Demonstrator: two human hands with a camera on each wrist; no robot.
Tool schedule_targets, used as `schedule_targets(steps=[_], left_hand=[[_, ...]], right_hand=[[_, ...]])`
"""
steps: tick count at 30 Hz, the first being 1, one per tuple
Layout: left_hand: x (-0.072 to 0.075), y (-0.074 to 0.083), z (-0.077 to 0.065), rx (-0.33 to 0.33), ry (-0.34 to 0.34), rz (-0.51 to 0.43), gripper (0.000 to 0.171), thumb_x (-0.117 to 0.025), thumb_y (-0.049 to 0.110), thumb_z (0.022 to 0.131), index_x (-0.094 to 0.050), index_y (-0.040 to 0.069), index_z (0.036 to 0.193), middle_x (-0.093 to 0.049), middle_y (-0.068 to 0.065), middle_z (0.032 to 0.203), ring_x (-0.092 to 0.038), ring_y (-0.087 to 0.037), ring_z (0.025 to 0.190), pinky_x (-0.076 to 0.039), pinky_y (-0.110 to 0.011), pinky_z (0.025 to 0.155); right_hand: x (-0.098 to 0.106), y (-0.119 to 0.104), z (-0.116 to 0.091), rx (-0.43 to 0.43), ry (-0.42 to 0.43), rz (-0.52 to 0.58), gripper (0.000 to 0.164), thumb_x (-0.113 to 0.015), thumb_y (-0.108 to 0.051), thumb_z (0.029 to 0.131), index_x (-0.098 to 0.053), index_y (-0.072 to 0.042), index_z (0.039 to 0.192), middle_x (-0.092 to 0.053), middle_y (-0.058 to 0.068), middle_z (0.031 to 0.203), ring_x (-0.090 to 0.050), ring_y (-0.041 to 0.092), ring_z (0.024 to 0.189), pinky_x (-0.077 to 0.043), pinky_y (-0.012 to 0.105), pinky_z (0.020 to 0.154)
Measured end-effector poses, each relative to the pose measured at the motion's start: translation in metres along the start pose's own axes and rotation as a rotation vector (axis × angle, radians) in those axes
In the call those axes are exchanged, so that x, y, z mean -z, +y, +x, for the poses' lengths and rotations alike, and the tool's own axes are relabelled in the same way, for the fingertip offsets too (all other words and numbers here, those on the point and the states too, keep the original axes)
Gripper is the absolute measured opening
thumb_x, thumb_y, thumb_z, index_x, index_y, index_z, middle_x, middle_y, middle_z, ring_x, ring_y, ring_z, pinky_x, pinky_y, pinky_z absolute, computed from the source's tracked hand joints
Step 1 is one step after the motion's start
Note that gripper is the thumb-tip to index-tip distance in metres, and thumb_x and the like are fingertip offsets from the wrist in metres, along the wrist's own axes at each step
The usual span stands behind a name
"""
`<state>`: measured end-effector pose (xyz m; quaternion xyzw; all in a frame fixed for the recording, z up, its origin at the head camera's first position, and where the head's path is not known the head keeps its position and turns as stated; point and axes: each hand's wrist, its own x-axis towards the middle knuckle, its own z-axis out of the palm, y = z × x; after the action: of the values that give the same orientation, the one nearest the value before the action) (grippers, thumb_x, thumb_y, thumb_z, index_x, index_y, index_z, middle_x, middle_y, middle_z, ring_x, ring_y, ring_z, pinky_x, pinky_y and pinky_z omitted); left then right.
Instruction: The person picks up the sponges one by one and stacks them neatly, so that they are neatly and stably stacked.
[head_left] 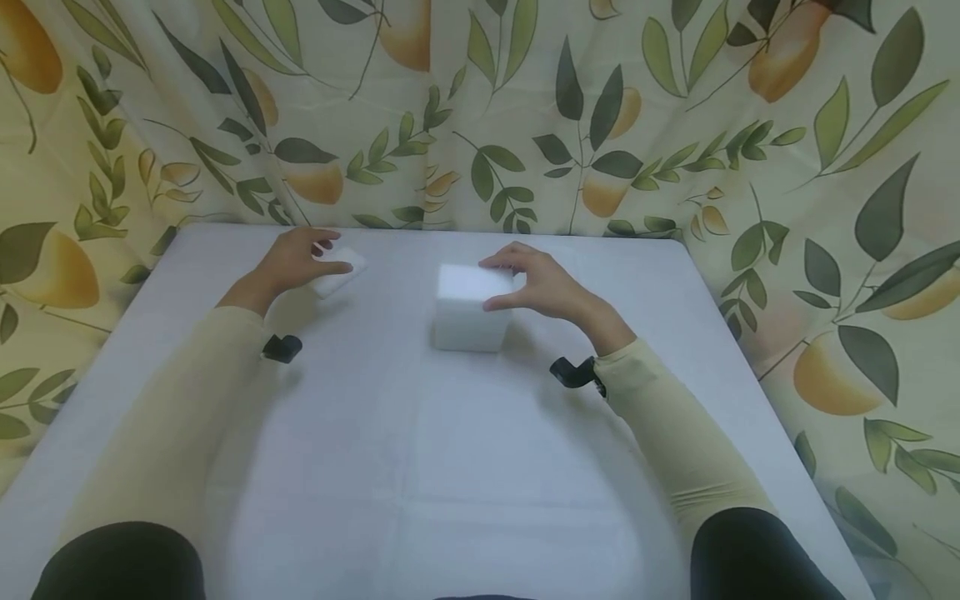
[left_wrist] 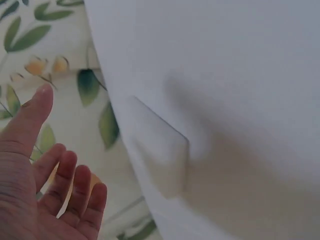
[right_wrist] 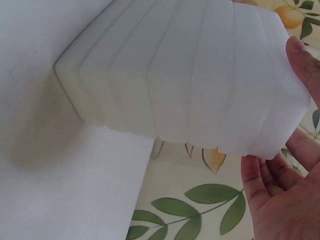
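A stack of several white sponges [head_left: 468, 325] stands upright in the middle of the table's far half. At the top of the stack, my right hand [head_left: 546, 283] pinches the uppermost sponge [right_wrist: 285, 105], thumb on one side and fingertips on the opposite side. That sponge still lies against the one below it. To the left, a single white sponge [head_left: 341, 281] lies flat on the table. My left hand [head_left: 295, 260] hovers over and beside this sponge, fingers loosely bent, holding nothing. The left wrist view shows a gap between the hand [left_wrist: 62, 195] and the flat sponge [left_wrist: 162, 145].
A white cloth covers the table [head_left: 420, 467]. Behind its far edge and along both sides hangs a curtain [head_left: 487, 108] printed with leaves and orange fruit. Small black wrist cameras sit on both forearms.
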<state>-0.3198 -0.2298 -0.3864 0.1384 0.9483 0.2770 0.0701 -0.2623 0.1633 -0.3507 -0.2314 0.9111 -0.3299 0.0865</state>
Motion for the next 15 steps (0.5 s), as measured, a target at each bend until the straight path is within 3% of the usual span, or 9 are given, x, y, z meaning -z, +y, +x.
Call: schedule_targets(steps=[8, 15], left_hand=[[-0.006, -0.033, 0.0, 0.115, -0.034, 0.006, 0.082, -0.071, 0.046, 0.087, -0.04, -0.001, 0.147, -0.042, -0.029, 0.141, -0.042, -0.044, 0.127, -0.036, -0.057, 0.106], [-0.017, -0.048, 0.006, 0.204, -0.046, 0.034, 0.094, -0.072, 0.055, 0.083, -0.036, 0.002, 0.15, -0.029, -0.033, 0.146, -0.031, -0.046, 0.132, -0.031, -0.061, 0.11]], right_hand=[[-0.002, 0.0, 0.0, -0.013, 0.004, 0.023, 0.067, -0.086, -0.034, 0.075, -0.061, -0.014, 0.133, -0.055, 0.004, 0.133, -0.048, 0.022, 0.124, -0.044, 0.05, 0.104], [-0.001, 0.001, 0.0, 0.002, 0.012, 0.025, 0.067, -0.086, -0.034, 0.074, -0.062, -0.014, 0.133, -0.056, 0.004, 0.132, -0.049, 0.022, 0.123, -0.045, 0.047, 0.103]])
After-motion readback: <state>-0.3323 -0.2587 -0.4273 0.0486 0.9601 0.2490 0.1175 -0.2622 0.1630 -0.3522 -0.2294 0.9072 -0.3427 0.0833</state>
